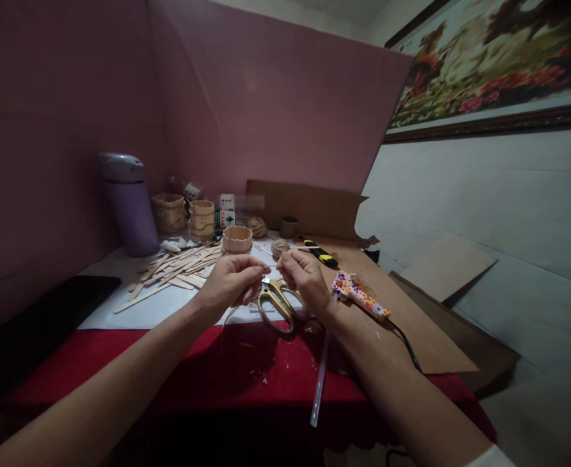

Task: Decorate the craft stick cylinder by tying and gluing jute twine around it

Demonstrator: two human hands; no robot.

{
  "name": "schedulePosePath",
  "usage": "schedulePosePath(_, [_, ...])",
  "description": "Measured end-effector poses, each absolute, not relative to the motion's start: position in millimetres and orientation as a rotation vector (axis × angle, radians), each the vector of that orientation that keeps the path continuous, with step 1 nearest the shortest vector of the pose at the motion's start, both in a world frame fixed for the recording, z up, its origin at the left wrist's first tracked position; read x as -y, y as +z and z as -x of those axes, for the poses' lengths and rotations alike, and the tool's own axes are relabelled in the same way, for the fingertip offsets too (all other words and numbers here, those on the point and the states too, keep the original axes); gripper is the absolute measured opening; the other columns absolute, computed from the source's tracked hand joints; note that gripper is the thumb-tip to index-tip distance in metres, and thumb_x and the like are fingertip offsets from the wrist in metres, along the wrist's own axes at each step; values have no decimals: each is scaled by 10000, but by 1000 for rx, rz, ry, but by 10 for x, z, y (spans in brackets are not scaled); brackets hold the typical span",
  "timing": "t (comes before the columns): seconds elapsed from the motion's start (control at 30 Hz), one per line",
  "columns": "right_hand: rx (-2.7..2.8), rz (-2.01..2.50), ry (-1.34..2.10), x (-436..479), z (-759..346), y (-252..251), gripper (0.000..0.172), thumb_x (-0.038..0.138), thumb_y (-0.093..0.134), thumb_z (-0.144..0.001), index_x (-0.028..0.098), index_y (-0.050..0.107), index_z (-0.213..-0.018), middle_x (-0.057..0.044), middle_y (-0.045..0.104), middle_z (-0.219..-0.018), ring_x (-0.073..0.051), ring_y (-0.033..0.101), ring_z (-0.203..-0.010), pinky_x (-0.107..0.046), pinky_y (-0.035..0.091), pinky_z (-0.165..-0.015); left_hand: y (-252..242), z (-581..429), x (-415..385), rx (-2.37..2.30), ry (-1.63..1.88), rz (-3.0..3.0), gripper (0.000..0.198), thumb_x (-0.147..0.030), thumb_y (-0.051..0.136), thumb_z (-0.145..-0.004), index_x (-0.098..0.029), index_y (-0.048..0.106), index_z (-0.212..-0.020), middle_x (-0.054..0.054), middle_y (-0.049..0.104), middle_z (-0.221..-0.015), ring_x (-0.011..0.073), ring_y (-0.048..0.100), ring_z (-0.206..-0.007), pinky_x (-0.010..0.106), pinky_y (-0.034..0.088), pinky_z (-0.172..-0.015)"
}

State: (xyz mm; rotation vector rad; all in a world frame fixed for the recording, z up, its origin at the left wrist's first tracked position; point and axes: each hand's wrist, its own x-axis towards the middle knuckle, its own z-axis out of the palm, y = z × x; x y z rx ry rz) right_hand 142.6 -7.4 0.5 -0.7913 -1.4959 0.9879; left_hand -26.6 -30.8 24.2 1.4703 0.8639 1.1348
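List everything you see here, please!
Bottle: 1, purple, back left
Scalloped cups: 3, tan, back
Boxes: at least 2, partly white, back
Twine balls: 2, tan, back
Small pot: 1, brownish, back
Flat sticks: many, pale, on white paper
Flat slab: 1, black, left
Scissors: 1, gold, centre
Utility knife: 1, black and yellow, right of twine
Cardboard: several, brown, right and back
Glue gun: 1, flower-patterned, on cardboard
Rod: 1, clear, front
Cloth: 1, red, front
Scraps: several, pale, on cloth
Picture: 1, multicoloured, upper right
Backdrop: count unclear, pinkish, left and back
Strand: 1, pale, centre
Left hand: 1, bare, on strand
Right hand: 1, bare, on strand
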Motion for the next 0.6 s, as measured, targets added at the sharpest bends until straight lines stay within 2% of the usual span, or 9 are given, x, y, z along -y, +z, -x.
schedulePosePath(0.17, [1365,730,1154,40,-1454,32,316,493,676,-755,183,621,-776,72,377,-566,-62,243,-468,-229,139,-450,237,273,298,-869,1197,-1389,249,-355,741,-672,-123,673,-732,-56,473,-437,47,359,-336,178,224,-338])
schedulePosePath(0.3, [1313,691,1196,10,-1478,38,256,417,677,-729,178,646,-818,62,410,-592,-64,274,-491,-227,168,-477,234,285,284,-857,1231,-1348,265,-364,769,-666,-123,678,-730,-84,407,-440,32,309,-327,177,181,-327])
schedulePosePath(0.47, [1329,707,1223,14,-1495,56,309,465,691,-718,173,671,-816,41,446,-633,-80,338,-547,-225,209,-503,227,296,254,-869,1255,-1350,292,-394,776,-672,-128,677,-739,-90,385,-416,34,273,-317,188,145,-331])
schedulePosePath(0.6, [1452,774,1160,13,-1501,59,304,464,715,-720,174,675,-801,43,479,-636,-80,358,-546,-240,260,-521,211,326,215,-918,1304,-1385,287,-421,735,-723,-143,667,-744,-86,393,-434,45,270,-329,205,166,-345])
